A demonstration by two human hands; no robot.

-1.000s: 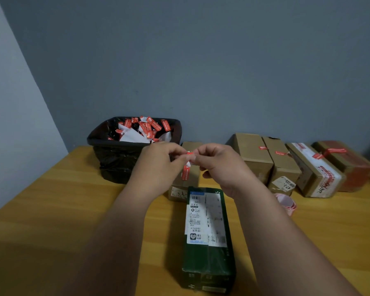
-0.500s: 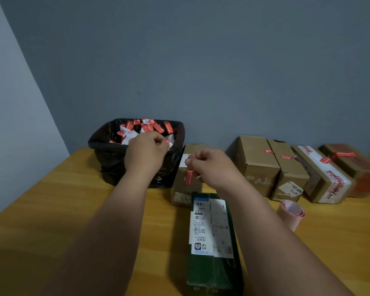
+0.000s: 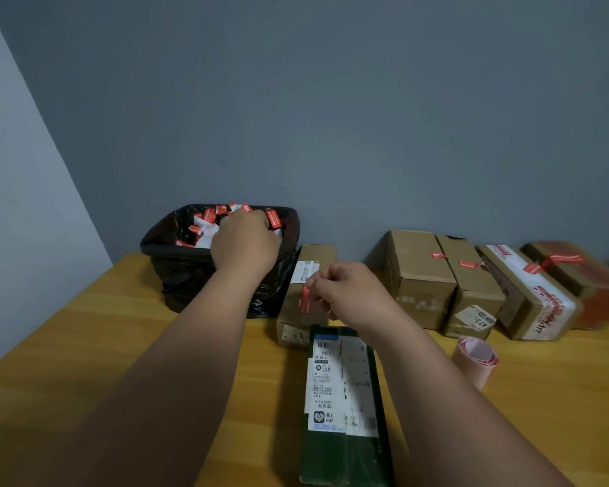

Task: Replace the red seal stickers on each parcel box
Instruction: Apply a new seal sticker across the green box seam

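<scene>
A dark green parcel box (image 3: 345, 448) with white shipping labels lies in front of me on the wooden table. My right hand (image 3: 348, 293) pinches a red seal sticker (image 3: 305, 299) that hangs down above the box's far end. My left hand (image 3: 245, 246) reaches over the black-lined bin (image 3: 176, 261), fingers curled down among the discarded red stickers and white backing papers; what it holds is hidden. A small brown box (image 3: 313, 256) stands behind the green one.
Several brown parcel boxes (image 3: 419, 275) with red seal stickers line the wall at right. A pink roll of stickers (image 3: 473, 360) lies right of the green box. The wall stands close behind, and the table (image 3: 67, 346) extends left.
My hands separated: the left went from the sticker over to the bin, the right kept the red sticker and lowered slightly.
</scene>
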